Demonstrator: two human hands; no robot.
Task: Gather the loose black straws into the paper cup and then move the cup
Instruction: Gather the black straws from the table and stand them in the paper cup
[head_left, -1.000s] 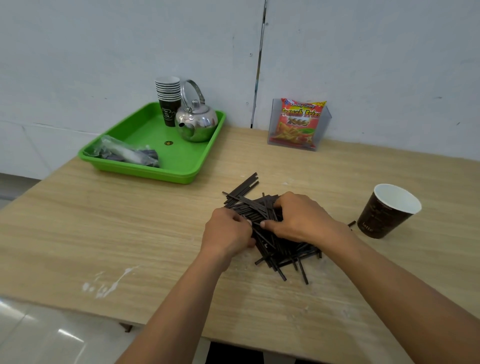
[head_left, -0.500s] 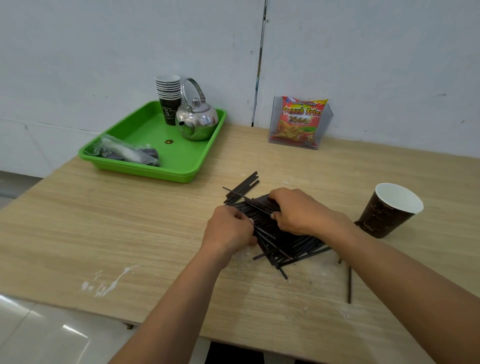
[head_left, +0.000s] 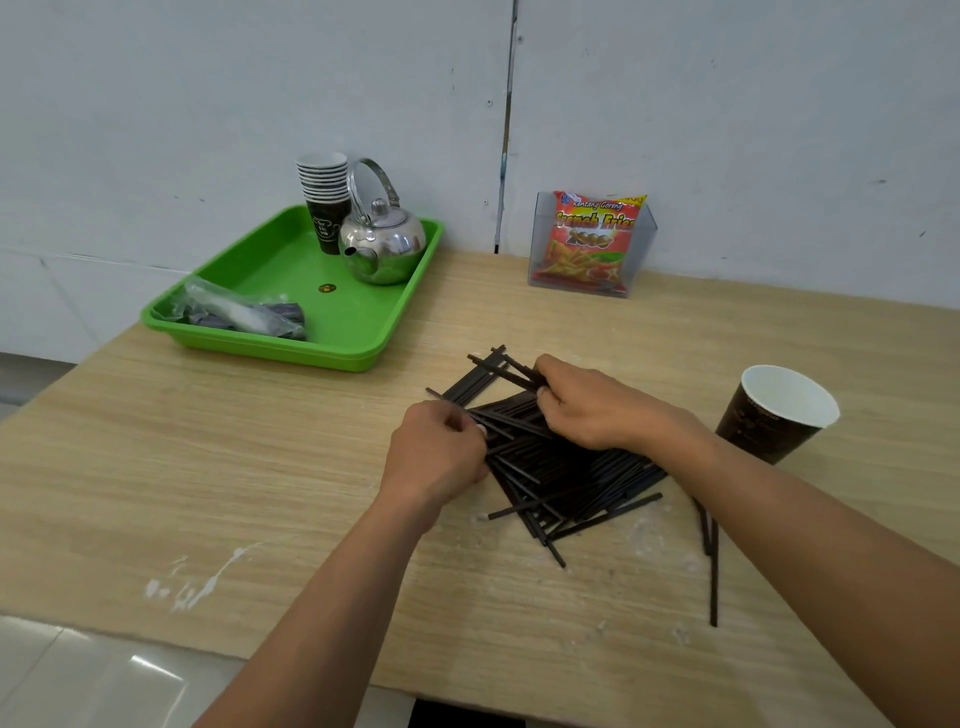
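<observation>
Item 1, nearest me: a stray straw (head_left: 715, 582) at about 4 o'clock from the pile, lying apart under my right forearm; a second short one sits just beside it.

Item 2: the pile of straws (head_left: 561, 470), centre of the table (head_left: 208, 467), crossed at several angles, none in the cup.

Item 3: my left hand (head_left: 436, 454), at the pile's 9 o'clock edge, fingers curled and pinching a few straw ends.

Item 4: my right hand (head_left: 597, 405), at 12 o'clock on the pile, fingers closed around a small bunch at the far end (how many, I cannot tell).

Item 5: the paper cup (head_left: 779, 413), at 3 o'clock, upright, empty as far as I can see, near my right wrist.

Item 6, farthest: green tray (head_left: 291, 348) with kettle (head_left: 382, 244) at 11 o'clock; snack packet (head_left: 592, 239) at 12.

Risks, as I judge them: my forearm may knock the light cup over; misaligned straws could splay and slip from the bunch; the strays are easily overlooked.
</observation>
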